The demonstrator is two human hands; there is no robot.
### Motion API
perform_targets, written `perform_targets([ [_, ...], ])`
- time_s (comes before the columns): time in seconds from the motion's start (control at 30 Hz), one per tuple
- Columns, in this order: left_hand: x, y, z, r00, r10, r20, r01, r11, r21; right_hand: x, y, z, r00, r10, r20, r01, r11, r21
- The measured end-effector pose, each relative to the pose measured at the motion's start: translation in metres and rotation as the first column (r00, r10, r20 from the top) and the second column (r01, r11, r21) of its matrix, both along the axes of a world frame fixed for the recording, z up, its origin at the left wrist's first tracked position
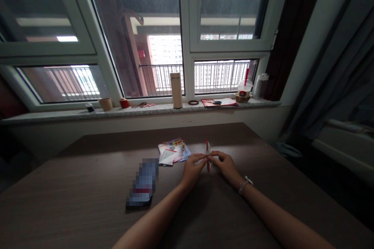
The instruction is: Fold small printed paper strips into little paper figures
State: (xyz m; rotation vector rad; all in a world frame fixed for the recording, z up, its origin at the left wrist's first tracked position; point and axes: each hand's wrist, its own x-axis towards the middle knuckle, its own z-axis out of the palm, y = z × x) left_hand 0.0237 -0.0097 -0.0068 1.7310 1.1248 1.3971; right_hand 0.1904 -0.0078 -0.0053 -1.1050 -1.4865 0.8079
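My left hand point(193, 170) and my right hand point(224, 165) meet over the dark wooden table point(87, 186), both pinching a small folded red and white paper point(207, 151) that stands on edge between the fingertips. A white bracelet sits on my right wrist. Just left of the hands lies a small pile of printed paper sheets point(173, 151). Further left, a dark flat phone-like object point(143, 183) rests on the table, its surface blurred.
The stone windowsill point(58, 114) behind the table carries a tall beige flask point(176, 90), a tan cup point(105, 104), a small red pot point(124, 103), red leaflets with scissors point(219, 102), a drink cup with a straw point(244, 88). Dark curtains hang at the right.
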Motion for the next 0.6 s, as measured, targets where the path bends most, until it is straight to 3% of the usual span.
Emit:
perform_targets([
  [0.33,0.0001,-0.0018,0.002,1.0,-0.013,0.023,0.014,1.0,-0.026,-0.0008,-0.0022,0.0054,0.999,0.017,0.034,-0.019,0.999,0.041],
  [0.6,-0.0012,0.0001,0.0005,1.0,-0.01,-0.001,0.01,0.999,-0.035,-0.002,-0.0017,0.0057,0.999,-0.036,0.019,0.037,0.999,-0.029],
])
